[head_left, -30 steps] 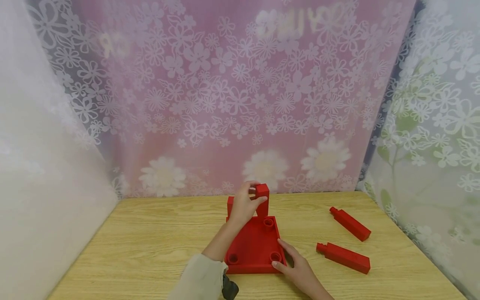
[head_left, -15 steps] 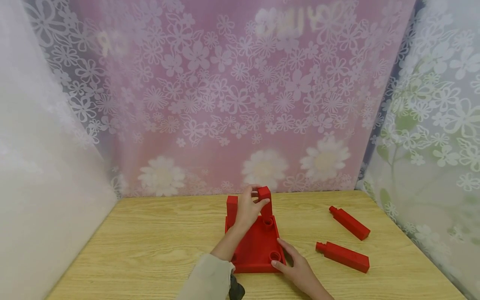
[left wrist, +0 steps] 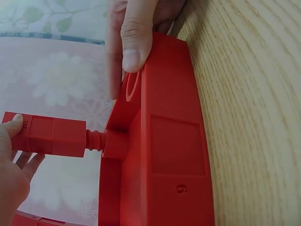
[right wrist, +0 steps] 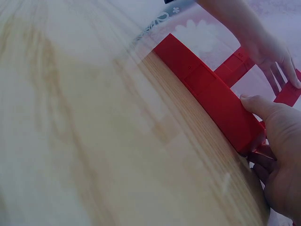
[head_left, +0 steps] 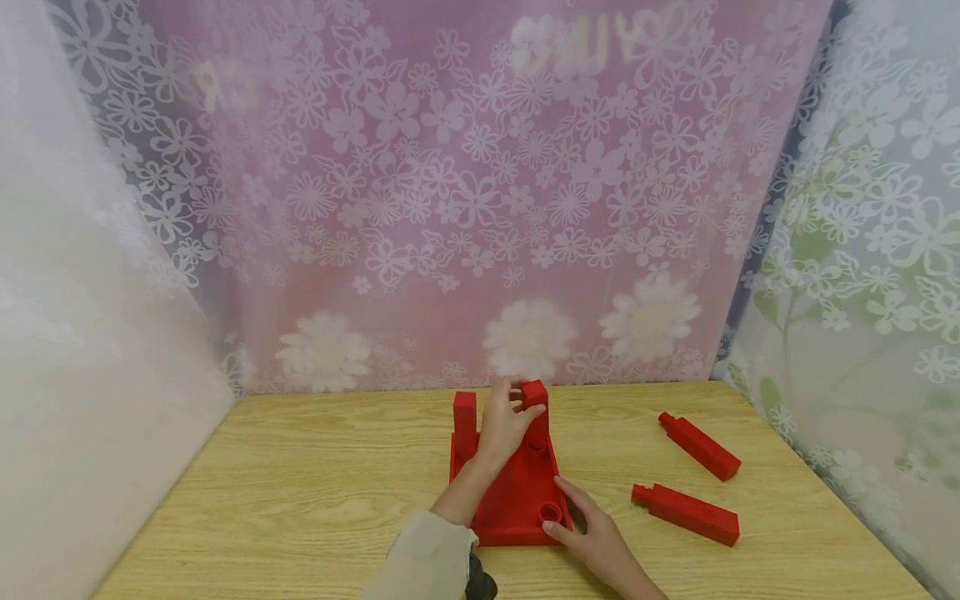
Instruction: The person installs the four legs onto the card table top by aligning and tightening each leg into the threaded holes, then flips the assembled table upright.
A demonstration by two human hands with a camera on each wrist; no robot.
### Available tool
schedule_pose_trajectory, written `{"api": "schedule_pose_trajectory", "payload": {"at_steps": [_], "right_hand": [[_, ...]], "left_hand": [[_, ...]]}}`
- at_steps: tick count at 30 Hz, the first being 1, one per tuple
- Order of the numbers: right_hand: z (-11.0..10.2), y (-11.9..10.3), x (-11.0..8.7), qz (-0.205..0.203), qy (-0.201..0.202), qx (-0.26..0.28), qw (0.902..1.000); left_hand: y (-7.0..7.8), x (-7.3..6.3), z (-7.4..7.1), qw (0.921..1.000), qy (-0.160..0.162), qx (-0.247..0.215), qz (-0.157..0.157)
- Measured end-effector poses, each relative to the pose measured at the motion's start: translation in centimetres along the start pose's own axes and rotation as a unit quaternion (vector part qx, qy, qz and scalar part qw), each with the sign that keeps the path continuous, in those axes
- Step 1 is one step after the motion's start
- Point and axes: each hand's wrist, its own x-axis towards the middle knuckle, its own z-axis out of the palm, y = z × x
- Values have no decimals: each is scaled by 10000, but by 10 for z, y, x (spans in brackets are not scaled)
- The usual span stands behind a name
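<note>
Block [left wrist: 68, 136] in left hand [head_left: 502, 427], lettering [left wrist: 25, 125] unclear

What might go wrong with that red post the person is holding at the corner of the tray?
Threads on the red post in the left hand show outside the socket, so the post may be barely engaged: it could tip if released, or jam if screwed in crooked.

The red tray might swivel if the right hand, gripping near its corner, eases off.
</note>
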Motion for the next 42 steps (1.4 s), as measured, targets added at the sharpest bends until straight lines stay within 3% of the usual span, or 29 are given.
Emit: {"api": "schedule_pose_trajectory", "payload": {"at_steps": [14,21,30,36,42], "right_hand": [[1,-3,0,69,-9,-96,9999],[1,-3,-1,103,5,-154,9998],[1,-1,-1,-22,-7,-101,9999],[0,0,0,-85,21,-75,9999],[0,0,0,-56,23,-76,10000]], "left_hand": [[-3,-2,2,9999,-7,60,128],[-12,-3,1,9986,-26,105,522],[-6,-4,4,9995,-174,197,-196],[-1,-4,6,9960,-100,888,-72],[4,-2,11,9910,321,1292,-142]]}}
